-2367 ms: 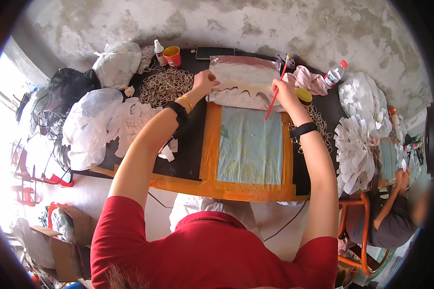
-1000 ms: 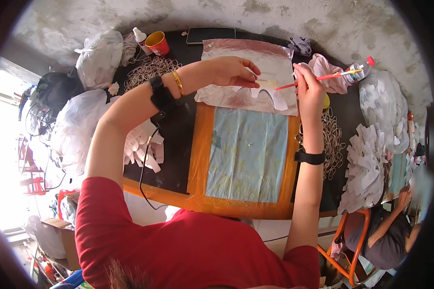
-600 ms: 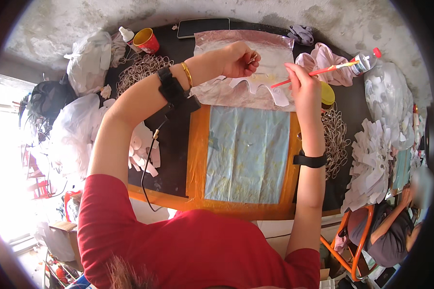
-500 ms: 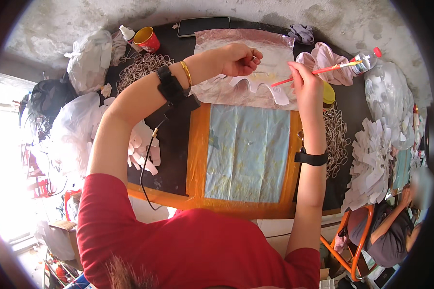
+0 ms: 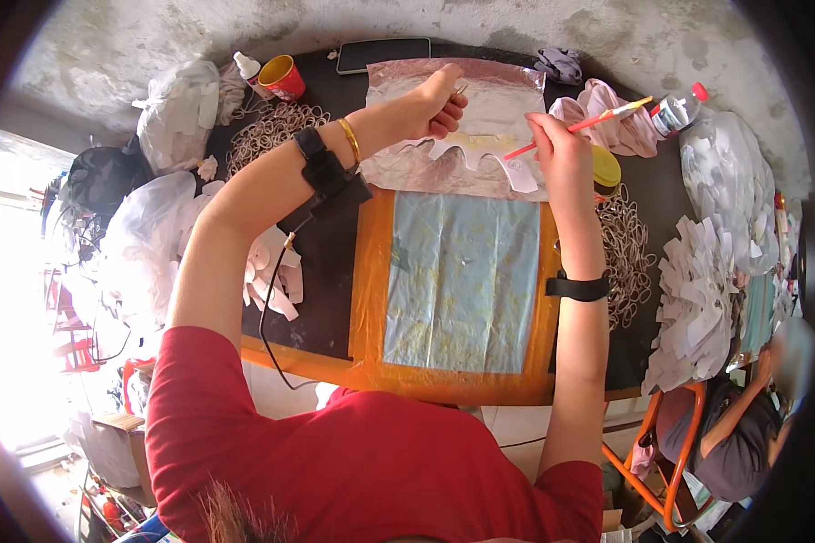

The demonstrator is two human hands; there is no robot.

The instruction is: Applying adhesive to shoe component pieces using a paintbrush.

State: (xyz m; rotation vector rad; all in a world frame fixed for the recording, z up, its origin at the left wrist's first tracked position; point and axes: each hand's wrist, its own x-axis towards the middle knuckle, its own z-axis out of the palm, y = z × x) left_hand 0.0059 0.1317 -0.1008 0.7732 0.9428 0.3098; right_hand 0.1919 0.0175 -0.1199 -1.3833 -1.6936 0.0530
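My right hand (image 5: 561,145) is closed round a thin red-handled brush (image 5: 598,119). Its yellowish tip points up to the right, toward a clear bottle with a red cap (image 5: 675,115). Over the shiny translucent sheet (image 5: 398,86) my left hand (image 5: 436,104) is curled, with something thin and small poking out by its fingertips; I cannot make out what it is. Between my hands, a white piece with a scalloped edge (image 5: 521,175) lies on that sheet. A pale blue sheet (image 5: 462,281) framed by orange tape (image 5: 369,299) covers the table nearer me.
Wire-like loops (image 5: 625,262) are heaped right of my forearm, beside a yellow lid (image 5: 606,167). More loops (image 5: 272,131) lie far left, near a red cup (image 5: 282,80). White cut pieces (image 5: 693,308) pile at the right edge. Another person (image 5: 729,434) sits at lower right.
My left hand has turned over and shifted slightly left, its fingers now curled downward. My right hand has moved a little left with the brush. The scalloped piece lies nearly where it was.
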